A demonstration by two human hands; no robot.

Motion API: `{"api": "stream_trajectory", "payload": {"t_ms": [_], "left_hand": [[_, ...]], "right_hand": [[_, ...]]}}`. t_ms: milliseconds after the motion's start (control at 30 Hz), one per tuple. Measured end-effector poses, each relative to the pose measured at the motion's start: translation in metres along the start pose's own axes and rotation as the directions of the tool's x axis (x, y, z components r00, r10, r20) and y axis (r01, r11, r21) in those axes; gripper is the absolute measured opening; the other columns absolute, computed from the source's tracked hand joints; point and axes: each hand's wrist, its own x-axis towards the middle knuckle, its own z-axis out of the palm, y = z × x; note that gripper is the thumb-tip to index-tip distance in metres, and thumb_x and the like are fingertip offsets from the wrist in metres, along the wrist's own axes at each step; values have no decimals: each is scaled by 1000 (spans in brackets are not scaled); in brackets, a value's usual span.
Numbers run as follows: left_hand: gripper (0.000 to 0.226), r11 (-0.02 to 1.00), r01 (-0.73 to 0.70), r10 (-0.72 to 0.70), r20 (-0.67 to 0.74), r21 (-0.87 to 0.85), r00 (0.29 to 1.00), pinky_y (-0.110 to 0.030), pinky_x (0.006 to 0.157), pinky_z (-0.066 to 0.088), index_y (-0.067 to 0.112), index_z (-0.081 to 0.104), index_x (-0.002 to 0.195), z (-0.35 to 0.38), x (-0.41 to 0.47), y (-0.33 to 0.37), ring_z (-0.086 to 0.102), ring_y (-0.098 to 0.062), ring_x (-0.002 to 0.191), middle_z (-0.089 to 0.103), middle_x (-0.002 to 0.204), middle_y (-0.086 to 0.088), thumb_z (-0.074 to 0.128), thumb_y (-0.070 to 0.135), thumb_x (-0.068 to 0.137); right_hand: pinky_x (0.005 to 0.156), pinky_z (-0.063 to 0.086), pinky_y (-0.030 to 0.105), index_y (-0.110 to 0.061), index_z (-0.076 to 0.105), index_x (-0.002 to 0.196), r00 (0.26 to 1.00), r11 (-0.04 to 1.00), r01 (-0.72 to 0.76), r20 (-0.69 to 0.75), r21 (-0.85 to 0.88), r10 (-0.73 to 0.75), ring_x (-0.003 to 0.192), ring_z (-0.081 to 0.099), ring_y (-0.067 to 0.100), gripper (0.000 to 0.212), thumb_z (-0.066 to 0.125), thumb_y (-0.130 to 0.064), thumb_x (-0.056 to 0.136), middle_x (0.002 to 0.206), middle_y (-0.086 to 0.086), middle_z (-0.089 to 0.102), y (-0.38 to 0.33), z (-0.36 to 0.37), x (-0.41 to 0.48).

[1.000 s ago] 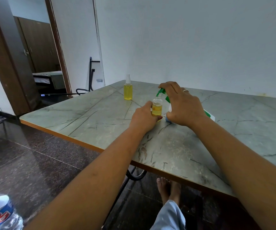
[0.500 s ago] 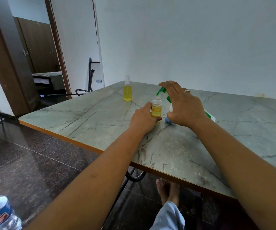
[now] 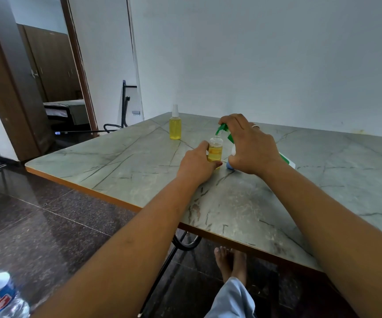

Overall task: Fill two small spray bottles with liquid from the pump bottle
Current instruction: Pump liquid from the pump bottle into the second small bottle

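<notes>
Directly under the right fingertips: green spout (image 3: 221, 129) of the pump bottle (image 3: 287, 159), its tip just above the mouth of the open spray bottle (image 3: 215, 151).

Left hand (image 3: 196, 164): thumb and fingers wrapped round the lower half of the open spray bottle, holding it upright on the table (image 3: 116, 161). Long axis vertical, neck uncapped. Yellow liquid approx. half way up; not full.

Right hand (image 3: 251, 148): arched over the pump head, index finger on top, thumb low by the base. Pump bottle body mostly hidden behind the palm; only a green-and-white part shows past the wrist, so its tilt can't be read.

Key relation: bottle mouth lies below and just left of the right fingertips, spout tip w/ little or no gap above it. Exact alignment too small to confirm. Judgement: next press depends on the spout staying over that narrow neck; any drift puts liquid on the table.

Capped spray bottle (image 3: 175, 128): well beyond the left fingers, upright, looks full. Judged done.
</notes>
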Motion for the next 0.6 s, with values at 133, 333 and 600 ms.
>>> {"api": "stream_trajectory", "payload": {"t_ms": [133, 333, 600], "left_hand": [[46, 1000, -6, 6, -6, -17, 1000, -27, 78, 42, 17, 45, 123, -1, -1, 0, 59, -23, 106, 62, 120, -9, 64, 36, 86], [45, 1000, -2, 2, -9, -28, 1000, -30, 81, 45, 18, 46, 123, 1, 0, -2, 59, -24, 106, 61, 121, -8, 64, 36, 86], [50, 1000, -2, 2, -7, 1, 1000, -29, 84, 45, 18, 43, 127, 2, 3, -1, 58, -24, 109, 59, 124, -9, 63, 37, 86]], "right_hand": [[60, 41, 30, -24, 38, 125, 999, 1000, -6, -31, 21, 7, 89, 54, 23, 68, 70, -18, 65, 122, -3, 40, -3, 0, 2], [63, 45, 33, -27, 33, 130, 999, 999, 13, -28, -46, -14, 98, 56, 26, 73, 68, -19, 66, 128, -4, 38, -3, 2, 1], [65, 49, 34, -28, 33, 129, 1000, 1000, 3, -13, -18, -3, 95, 56, 24, 78, 72, -19, 62, 126, -5, 39, 0, 1, 1]]}}
